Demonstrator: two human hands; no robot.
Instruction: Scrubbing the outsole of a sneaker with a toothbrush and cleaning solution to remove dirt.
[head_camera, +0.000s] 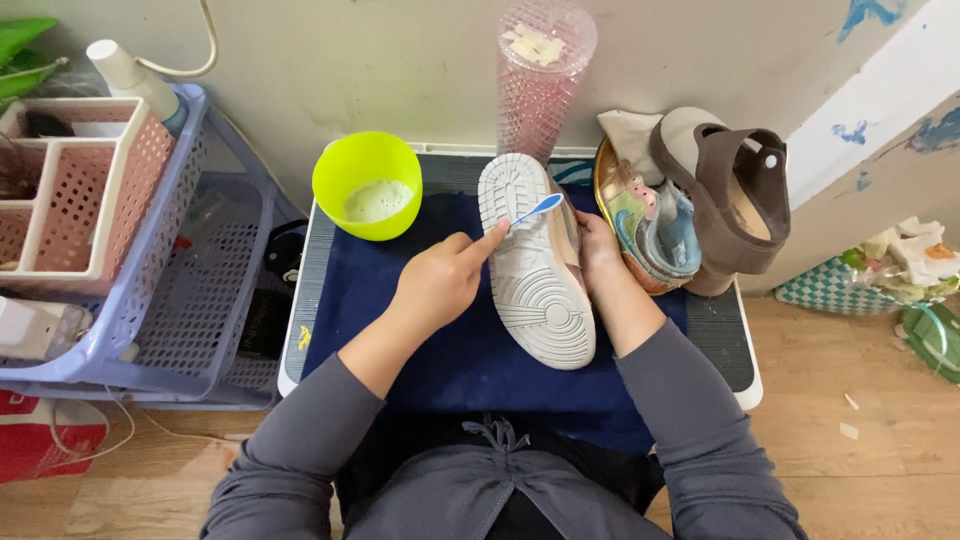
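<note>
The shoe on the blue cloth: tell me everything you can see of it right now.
The shoe is a sneaker turned on its side, its white patterned rubber sole facing the camera, toe pointing away from the person. Its upper, largely hidden, looks pale pink or tan. It rests on the blue cloth. The right hand steadies it from the upper side; the left hand presses a blue toothbrush against the sole near the toe.

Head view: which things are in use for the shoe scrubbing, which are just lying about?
In use: left hand, toothbrush, white-soled shoe, right hand, green bowl, blue cloth.

Lying about: brown sandal, colourful shoe, pink cup, crate.
</note>
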